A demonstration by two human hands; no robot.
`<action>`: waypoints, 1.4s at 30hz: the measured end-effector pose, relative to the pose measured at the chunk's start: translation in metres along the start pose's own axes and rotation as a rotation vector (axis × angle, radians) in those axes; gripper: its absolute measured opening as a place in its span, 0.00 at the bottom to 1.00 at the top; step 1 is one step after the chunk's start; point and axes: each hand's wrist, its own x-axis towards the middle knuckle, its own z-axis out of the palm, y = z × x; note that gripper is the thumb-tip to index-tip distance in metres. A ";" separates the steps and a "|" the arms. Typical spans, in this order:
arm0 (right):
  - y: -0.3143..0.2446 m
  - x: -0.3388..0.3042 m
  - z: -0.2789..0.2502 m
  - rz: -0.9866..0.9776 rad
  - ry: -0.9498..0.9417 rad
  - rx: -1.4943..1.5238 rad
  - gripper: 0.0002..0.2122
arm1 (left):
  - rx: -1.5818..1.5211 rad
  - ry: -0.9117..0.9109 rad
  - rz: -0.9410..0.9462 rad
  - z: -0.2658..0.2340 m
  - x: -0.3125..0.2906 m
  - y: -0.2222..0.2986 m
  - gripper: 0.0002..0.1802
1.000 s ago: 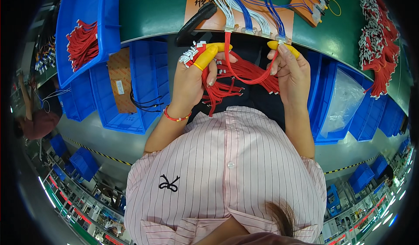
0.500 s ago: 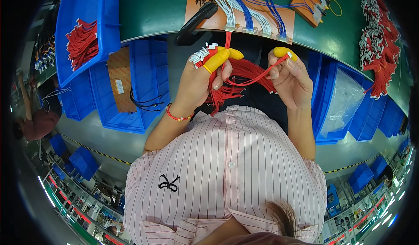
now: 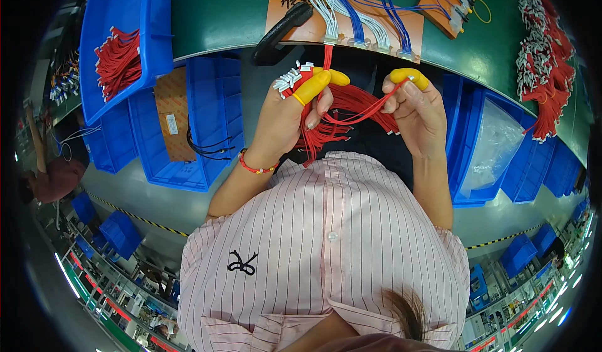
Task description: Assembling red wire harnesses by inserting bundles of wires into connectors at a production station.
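The white-tipped end of a thin red wire cable [image 3: 376, 109] has just come away from the clear plastic socket with blue wires [image 3: 405, 55] at the edge of the green bench [image 3: 226, 20]. It now sits just below that socket, in the right hand [image 3: 423, 117]; the cable appears to loop back behind the left hand [image 3: 282, 117] and up to the clear plastic socket with white wires [image 3: 330, 40], so only its left end seems joined.

The right hand is raised with the palm partly turned up, its fingers curled and the thumb pinching the cable end against the forefinger, capped by a yellow rubber finger cot [image 3: 421, 84]. The left forearm slants up from the lower left (a red beaded bracelet [image 3: 256, 166] circles its wrist), and its fingers are closed around a bundle of red cables with white connectors [image 3: 290, 81].
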 end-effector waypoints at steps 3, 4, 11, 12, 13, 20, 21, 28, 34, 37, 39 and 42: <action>0.001 0.000 0.009 -0.019 0.123 -0.144 0.13 | 0.000 -0.001 -0.015 0.001 0.000 0.001 0.16; 0.001 0.000 0.010 -0.028 0.156 -0.177 0.13 | 0.001 -0.001 -0.023 0.002 0.000 0.002 0.16; 0.002 0.005 0.001 -0.024 0.144 -0.062 0.15 | 0.026 -0.005 -0.023 0.004 0.001 -0.001 0.17; 0.002 0.003 0.001 -0.005 0.115 -0.014 0.15 | 0.017 -0.008 -0.024 0.004 0.000 -0.002 0.17; 0.002 0.002 0.002 0.014 0.086 0.034 0.16 | 0.008 -0.012 -0.025 0.004 0.000 -0.002 0.17; -0.003 0.000 0.015 0.005 0.198 -0.017 0.15 | 0.022 -0.009 0.005 0.002 0.001 -0.006 0.17; -0.002 0.001 0.017 -0.018 0.225 -0.046 0.14 | 0.027 -0.010 0.006 0.002 0.001 -0.006 0.17; 0.001 0.001 0.009 -0.088 0.308 -0.202 0.09 | 0.026 -0.030 0.014 0.001 0.002 -0.006 0.17; 0.001 0.008 0.006 -0.078 0.336 -0.113 0.08 | 0.015 -0.030 0.016 0.002 0.002 -0.007 0.17; 0.002 0.010 0.005 -0.077 0.327 -0.090 0.08 | 0.006 -0.034 0.009 0.002 0.002 -0.007 0.17; 0.000 0.011 0.006 -0.062 0.332 -0.101 0.08 | 0.009 -0.039 0.012 0.001 0.003 -0.007 0.16; -0.001 0.011 0.005 -0.037 0.324 -0.093 0.08 | 0.006 -0.040 0.014 0.000 0.003 -0.009 0.17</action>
